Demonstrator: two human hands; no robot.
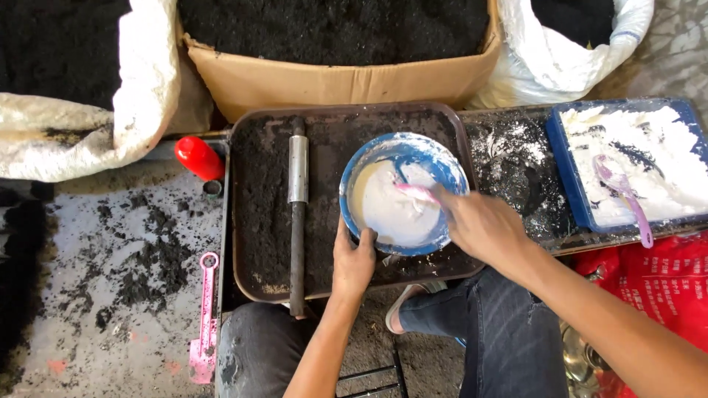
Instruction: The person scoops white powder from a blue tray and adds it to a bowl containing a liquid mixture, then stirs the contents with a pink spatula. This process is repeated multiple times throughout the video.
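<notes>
A blue bowl (435, 158) with white paste inside sits on a dark tray (258, 214) dusted with black powder. My left hand (352, 262) grips the bowl's near rim, thumb over the edge. My right hand (483, 225) holds a pink spoon (414, 191) whose tip lies in the white paste. A metal-and-black rolling rod (297, 214) lies lengthwise on the tray, left of the bowl.
A blue tray (564, 162) of white powder with a purple spoon (627, 195) sits at right. A cardboard box (332, 81) of black powder and white sacks (140, 88) stand behind. A red cap (198, 157) and a pink tool (205, 317) lie at left. My knees are below the tray.
</notes>
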